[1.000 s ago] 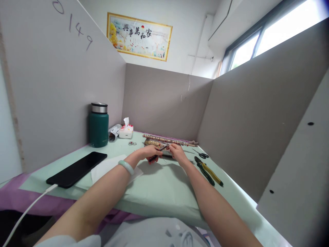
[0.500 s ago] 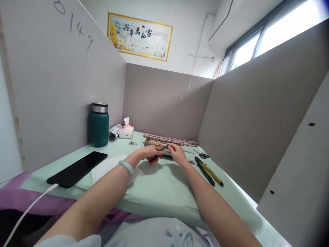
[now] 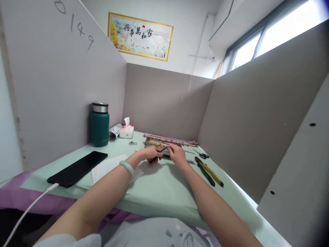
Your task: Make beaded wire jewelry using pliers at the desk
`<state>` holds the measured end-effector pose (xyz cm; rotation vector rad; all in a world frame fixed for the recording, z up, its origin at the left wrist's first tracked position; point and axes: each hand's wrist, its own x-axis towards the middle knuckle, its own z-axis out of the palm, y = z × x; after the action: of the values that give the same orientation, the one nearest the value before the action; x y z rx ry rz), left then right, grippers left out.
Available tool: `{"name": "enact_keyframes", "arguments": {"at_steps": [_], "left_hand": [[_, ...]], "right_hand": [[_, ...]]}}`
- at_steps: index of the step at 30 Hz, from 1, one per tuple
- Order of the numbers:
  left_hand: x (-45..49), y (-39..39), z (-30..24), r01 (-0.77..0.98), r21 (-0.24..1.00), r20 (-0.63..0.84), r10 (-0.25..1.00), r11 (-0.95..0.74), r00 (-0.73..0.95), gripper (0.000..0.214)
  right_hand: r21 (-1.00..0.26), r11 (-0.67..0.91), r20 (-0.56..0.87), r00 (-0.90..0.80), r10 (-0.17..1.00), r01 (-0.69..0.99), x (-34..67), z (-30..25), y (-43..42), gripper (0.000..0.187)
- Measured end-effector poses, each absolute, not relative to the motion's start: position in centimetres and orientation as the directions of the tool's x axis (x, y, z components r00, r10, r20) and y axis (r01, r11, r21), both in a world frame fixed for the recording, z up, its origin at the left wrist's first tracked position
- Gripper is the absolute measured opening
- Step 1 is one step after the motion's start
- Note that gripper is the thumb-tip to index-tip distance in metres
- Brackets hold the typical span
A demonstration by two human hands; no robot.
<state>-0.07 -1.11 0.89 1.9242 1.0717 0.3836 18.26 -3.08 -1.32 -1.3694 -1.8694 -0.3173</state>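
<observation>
My left hand [image 3: 151,153], with a pale green bangle [image 3: 126,167] on the wrist, is closed around a pair of small pliers [image 3: 163,149]. Their dark handle shows under the fingers and the thin jaws point right. My right hand [image 3: 178,155] is pinched at the jaw tips; whatever lies between its fingers is too small to make out. Just behind both hands sits a tray [image 3: 154,142] of small gold-coloured pieces, partly covered by them. Rods strung with small beaded pieces [image 3: 167,139] lie along its far side.
Larger pliers [image 3: 209,171] and black scissors [image 3: 203,155] lie to the right, near the partition. On the left are a phone [image 3: 77,168] with a white cable, white paper [image 3: 110,166], a green bottle [image 3: 99,128], a tissue pack [image 3: 126,131] and small rings [image 3: 132,143].
Both hands stay at the same spot in front of the tray. My right hand and forearm have shifted very slightly; the grip on the small pliers looks the same.
</observation>
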Motion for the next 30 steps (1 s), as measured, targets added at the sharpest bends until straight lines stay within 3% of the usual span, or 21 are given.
{"name": "enact_keyframes", "arguments": {"at_steps": [7,17,30], "left_hand": [[0.07,-1.03,0.75,0.579,0.764,-0.119,0.820,-0.284,0.560,0.022],[-0.22,-0.58,0.62,0.389,0.916,-0.206,0.713,-0.102,0.671,0.029],[-0.48,-0.95,1.19,0.342,0.938,-0.220,0.661,-0.060,0.718,0.033]], "right_hand": [[-0.199,0.363,0.703,-0.125,0.700,0.910,18.13,-1.41,-3.16,0.024],[-0.179,0.349,0.737,-0.110,0.667,0.920,17.93,-1.31,-3.42,0.024],[-0.176,0.387,0.771,-0.118,0.626,0.905,17.92,-1.28,-3.42,0.024]]}}
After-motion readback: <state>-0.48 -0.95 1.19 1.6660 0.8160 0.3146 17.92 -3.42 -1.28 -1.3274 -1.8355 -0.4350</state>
